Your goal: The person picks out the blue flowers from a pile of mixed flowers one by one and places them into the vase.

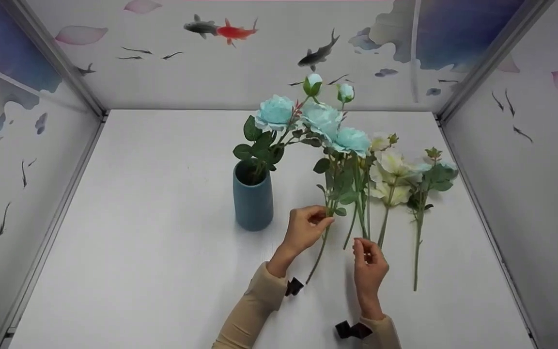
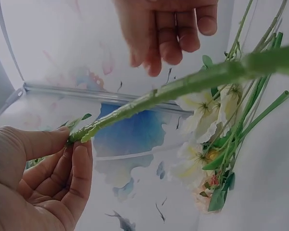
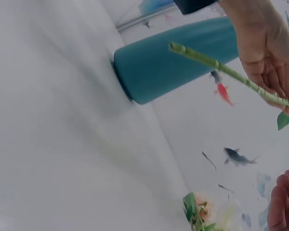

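My left hand [image 1: 304, 228] pinches the green stem of a light-blue artificial rose [image 1: 322, 120] between thumb and fingers. The flower leans up and away, and the bare lower stem [image 2: 154, 98] slants down past the hand. To its right, my right hand [image 1: 371, 266] is raised with loosely bent fingers and nothing in them; the left wrist view shows its fingers [image 2: 171, 50] apart from the stem. Left of both hands stands a blue-grey vase [image 1: 253, 206], upright, with another light-blue rose [image 1: 275, 112] in it, leaning right.
Pale yellow-white flowers [image 1: 395, 167] lie on the white table [image 1: 153, 232] right of the held rose. Farther right lies a separate leafy stem [image 1: 418, 232]. Printed walls [image 1: 269, 72] enclose the table at the back and both sides.
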Demonstrator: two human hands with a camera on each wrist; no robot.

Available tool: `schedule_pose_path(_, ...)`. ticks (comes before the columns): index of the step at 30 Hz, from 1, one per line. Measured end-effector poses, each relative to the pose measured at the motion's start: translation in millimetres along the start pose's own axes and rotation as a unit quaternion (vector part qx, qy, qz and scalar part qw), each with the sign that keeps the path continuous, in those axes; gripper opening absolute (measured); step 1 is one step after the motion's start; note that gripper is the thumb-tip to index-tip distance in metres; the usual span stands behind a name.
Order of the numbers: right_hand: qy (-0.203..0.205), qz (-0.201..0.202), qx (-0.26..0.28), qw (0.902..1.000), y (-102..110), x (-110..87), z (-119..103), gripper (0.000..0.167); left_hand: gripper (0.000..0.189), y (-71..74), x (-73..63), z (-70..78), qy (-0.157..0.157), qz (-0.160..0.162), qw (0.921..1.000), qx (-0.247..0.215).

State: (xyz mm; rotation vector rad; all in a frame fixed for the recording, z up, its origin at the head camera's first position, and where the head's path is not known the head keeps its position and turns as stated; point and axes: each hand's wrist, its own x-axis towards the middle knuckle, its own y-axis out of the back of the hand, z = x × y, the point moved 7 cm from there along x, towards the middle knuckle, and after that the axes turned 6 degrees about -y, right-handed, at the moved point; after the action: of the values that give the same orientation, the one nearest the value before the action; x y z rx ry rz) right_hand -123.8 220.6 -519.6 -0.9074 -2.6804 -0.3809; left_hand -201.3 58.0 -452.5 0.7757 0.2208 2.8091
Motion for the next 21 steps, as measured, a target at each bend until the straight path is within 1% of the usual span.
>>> schedule_pose_path(6, -0.033, 0.044, -0.02, 0.9983, 24, 8.4, 14, 0.008, 0.007, -0.1, 1.1, 6.9, -0.032, -0.011, 0.9993, -0.015)
schedule_pose_path(10, -0.055, 0.061, -0.024, 0.9963, 35, 12.0, 21, 0.01, 0.007, -1.7, 2.5, 15.4, -0.064, -0.023, 0.9975, -0.018)
schedule_pose_path(16, -0.088, 0.077, -0.033, 0.9926, 44, 14.1, 24, 0.013, 0.006, -6.9, 4.6, 33.8, -0.124, -0.044, 0.9912, -0.007)
schedule_pose_path(21, -0.101, 0.083, -0.032, 0.9908, 46, 14.2, 25, 0.014, 0.005, -13.2, 7.1, 45.5, -0.148, -0.057, 0.9873, -0.004)
